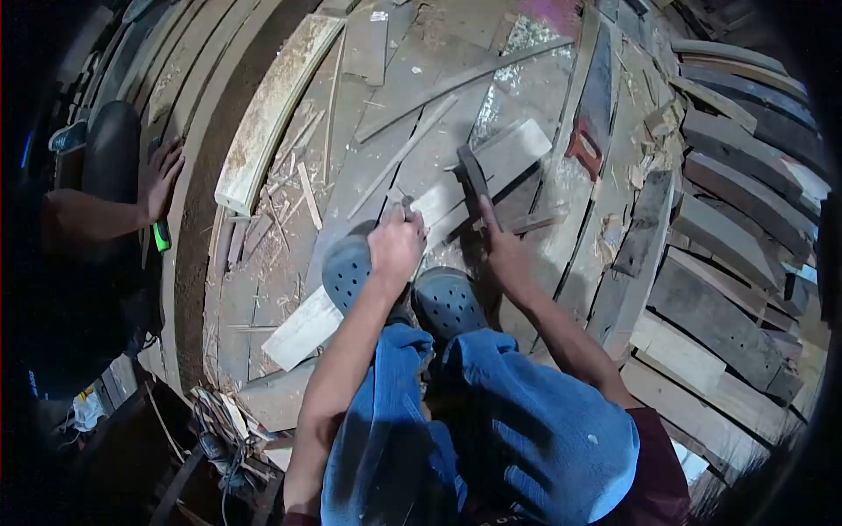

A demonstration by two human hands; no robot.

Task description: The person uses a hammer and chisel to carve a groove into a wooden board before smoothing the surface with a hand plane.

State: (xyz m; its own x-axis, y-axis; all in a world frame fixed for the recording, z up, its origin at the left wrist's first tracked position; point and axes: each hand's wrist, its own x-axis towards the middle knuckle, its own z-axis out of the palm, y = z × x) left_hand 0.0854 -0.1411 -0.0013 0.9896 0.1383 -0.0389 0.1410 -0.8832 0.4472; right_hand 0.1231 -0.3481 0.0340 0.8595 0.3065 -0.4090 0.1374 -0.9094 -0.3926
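My left hand (399, 243) is closed at the pale wooden plank (513, 151), its fingers wrapped round something small I cannot make out. In my right hand (507, 250) is the handle of a dark tool (474, 172), probably a hammer or hatchet, with its head over the plank. The plank runs diagonally from lower left to upper right, passing by my shoes. One grey clog (449, 302) stands beside it, the other (347, 270) against or on it.
A saw with a red handle (585, 149) lies right of the plank. A curved pale beam (281, 114) lies at the left, with shavings and thin strips around. Stacked timbers (719, 307) line the right side. Another person's hand (163, 180) rests at the left edge.
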